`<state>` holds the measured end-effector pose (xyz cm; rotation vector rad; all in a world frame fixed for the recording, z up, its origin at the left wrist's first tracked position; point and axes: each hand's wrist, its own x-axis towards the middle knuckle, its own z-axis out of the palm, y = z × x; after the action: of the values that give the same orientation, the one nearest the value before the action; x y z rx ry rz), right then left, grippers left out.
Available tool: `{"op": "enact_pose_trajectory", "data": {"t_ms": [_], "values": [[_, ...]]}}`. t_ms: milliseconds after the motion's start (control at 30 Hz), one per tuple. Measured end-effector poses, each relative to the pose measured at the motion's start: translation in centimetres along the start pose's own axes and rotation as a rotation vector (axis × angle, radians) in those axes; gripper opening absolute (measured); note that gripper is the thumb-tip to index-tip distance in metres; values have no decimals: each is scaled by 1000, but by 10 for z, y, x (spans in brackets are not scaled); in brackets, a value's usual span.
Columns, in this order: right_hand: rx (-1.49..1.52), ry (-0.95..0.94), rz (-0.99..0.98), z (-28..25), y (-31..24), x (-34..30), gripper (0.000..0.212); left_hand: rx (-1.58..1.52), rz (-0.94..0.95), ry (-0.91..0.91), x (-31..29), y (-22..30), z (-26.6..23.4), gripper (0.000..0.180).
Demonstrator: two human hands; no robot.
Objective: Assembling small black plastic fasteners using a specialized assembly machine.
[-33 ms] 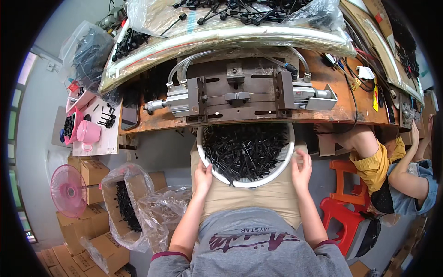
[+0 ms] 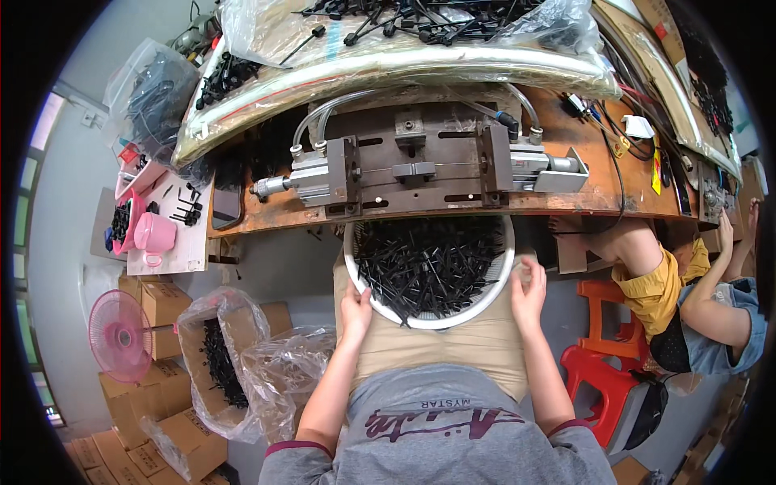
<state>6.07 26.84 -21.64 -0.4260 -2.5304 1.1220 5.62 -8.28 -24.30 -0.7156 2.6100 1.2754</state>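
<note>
- white, round and slatted, a plastic basket (image 2: 485, 301) sits on the person's lap, its far rim tucked under the edge of the workbench (image 2: 630, 194); it is heaped with small black plastic parts (image 2: 428, 263)
- left hand (image 2: 356, 311) grips the basket's near-left rim, fingers curled over the edge and thumb inside touching the black parts; the hold is closed on the rim
- right hand (image 2: 529, 295) lies against the basket's right rim, fingers fairly straight and pressed along the outside wall; whether it truly clasps the rim i cannot tell
- grey metal fixture (image 2: 420, 166) with a pneumatic cylinder (image 2: 303, 179) and clear hoses stands on the rusty bench just beyond the basket
- clear plastic sheeting (image 2: 388, 61) with more black parts lies across the back of the bench
- to the person's left, on the floor, an open clear bag (image 2: 218, 364) holds black parts, beside cardboard boxes (image 2: 162, 303) and a pink fan (image 2: 120, 335); a pink cup (image 2: 153, 234) rests on a small side table
- to the right, another person in a yellow top (image 2: 655, 295) sits near red stools (image 2: 602, 388)
</note>
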Motion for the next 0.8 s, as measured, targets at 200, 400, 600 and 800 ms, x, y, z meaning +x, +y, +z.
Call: {"op": "enact_pose_trajectory", "data": {"t_ms": [200,400,600,800], "values": [[156,-107,189,39,57,60,54,-63,117,34,64,-43,11,60],[101,-383,298,39,54,75,26,245,118,-234,142,-23,-20,55],[31,-632,404,11,26,9,27,464,541,-226,181,12,-28,43],[215,-799,731,-26,-5,27,20,476,470,-263,183,39,-33,44]]}}
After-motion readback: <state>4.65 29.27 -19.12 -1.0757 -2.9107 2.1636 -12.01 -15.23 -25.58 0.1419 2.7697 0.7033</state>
